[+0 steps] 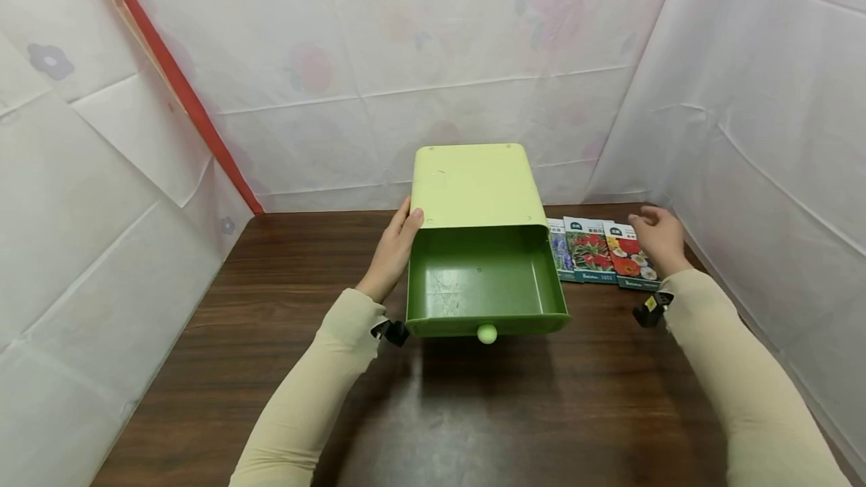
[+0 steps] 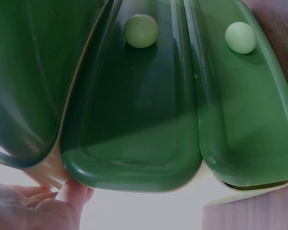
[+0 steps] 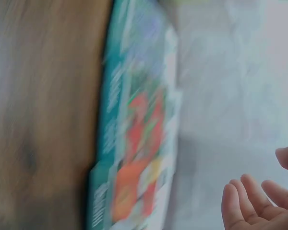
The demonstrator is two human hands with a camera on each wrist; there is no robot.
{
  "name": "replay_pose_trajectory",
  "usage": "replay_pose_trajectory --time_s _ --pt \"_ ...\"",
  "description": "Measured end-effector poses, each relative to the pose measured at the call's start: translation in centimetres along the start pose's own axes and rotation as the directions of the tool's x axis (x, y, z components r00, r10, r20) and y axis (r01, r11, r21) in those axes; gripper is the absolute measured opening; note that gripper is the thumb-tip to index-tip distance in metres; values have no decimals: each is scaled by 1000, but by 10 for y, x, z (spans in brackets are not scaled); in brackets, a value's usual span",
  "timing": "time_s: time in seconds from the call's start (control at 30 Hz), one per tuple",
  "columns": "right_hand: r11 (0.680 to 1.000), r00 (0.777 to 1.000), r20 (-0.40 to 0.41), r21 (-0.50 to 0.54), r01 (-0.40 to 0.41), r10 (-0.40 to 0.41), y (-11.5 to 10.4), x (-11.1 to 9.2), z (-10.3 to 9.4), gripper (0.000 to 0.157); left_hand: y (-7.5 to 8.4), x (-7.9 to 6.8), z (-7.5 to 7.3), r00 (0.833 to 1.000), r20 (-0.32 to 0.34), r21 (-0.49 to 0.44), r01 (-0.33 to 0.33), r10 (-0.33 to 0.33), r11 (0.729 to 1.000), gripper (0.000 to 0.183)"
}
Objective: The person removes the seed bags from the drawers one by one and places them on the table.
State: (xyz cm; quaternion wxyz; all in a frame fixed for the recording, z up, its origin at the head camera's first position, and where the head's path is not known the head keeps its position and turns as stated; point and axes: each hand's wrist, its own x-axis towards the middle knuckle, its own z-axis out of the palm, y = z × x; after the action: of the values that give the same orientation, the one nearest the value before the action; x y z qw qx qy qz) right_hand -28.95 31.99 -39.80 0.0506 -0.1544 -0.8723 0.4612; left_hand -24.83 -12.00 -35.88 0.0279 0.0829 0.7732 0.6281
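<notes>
A small drawer cabinet [image 1: 476, 186] with a pale yellow-green shell stands on the table. Its top drawer [image 1: 480, 284] is pulled out and looks bare inside, with a round knob [image 1: 487, 334] in front. My left hand [image 1: 395, 246] holds the cabinet's left side, thumb at the front edge. In the left wrist view, two lower drawers [image 2: 134, 124] are closed. My right hand [image 1: 659, 239] hovers by the rightmost flower seed packet [image 1: 629, 258], fingers loosely bent and holding nothing. Two more seed packets [image 1: 590, 250] overlap beside it; the leftmost is partly hidden by the cabinet.
The dark wooden table [image 1: 304, 276] carries the cabinet and packets. White patterned sheeting [image 1: 379, 81] rises behind and along both sides, with a red strip [image 1: 183, 89] at the back left. The right wrist view is blurred.
</notes>
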Motion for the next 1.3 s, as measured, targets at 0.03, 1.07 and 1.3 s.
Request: replay_pose_trajectory --time_s 0.03,1.07,1.3 --pt "1000 1000 11 19 17 -17 -9 -3 1 63 0 0 0 1000 0 -1 0 0 1000 77" --pt "804 693 415 387 451 -589 -148 -189 11 18 0 2 -1 1000 -18 19 16 -16 1000 79" --pt "776 561 539 487 401 -628 -142 -213 20 21 -1 1 -1 1000 -8 9 11 -11 1000 79"
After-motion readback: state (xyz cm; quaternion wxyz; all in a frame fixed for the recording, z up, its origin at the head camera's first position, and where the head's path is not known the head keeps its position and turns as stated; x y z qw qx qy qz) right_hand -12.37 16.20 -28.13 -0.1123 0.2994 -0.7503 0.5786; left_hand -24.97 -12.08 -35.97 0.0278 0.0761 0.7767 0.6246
